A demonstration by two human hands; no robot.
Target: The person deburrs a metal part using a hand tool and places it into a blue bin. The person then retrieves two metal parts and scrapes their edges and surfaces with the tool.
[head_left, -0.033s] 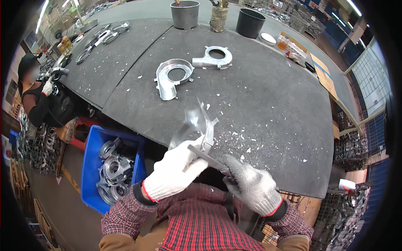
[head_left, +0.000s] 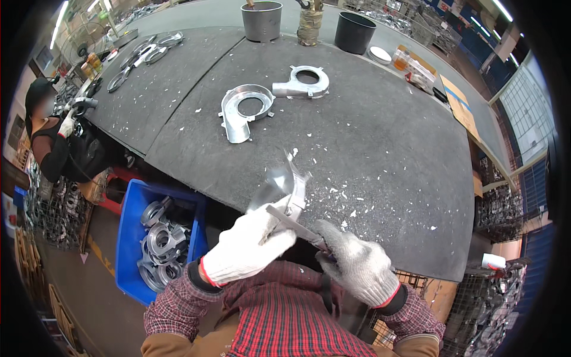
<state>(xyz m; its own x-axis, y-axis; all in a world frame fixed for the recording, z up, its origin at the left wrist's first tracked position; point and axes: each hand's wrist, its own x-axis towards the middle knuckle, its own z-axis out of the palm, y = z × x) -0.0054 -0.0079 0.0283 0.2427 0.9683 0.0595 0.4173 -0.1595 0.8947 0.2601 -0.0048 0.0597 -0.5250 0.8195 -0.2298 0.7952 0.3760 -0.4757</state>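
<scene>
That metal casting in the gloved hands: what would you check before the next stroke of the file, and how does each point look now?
1. Left hand grips the metal casting: ok.
2. Right hand holds the file by its handle end: ok.
3. File lies across the casting's edge: ok.
4. Both hands gloved: ok.
5. Casting braced against the table: cannot tell.
6. Metal chips swept from the work area: not ok, they lie scattered nearby.
</scene>
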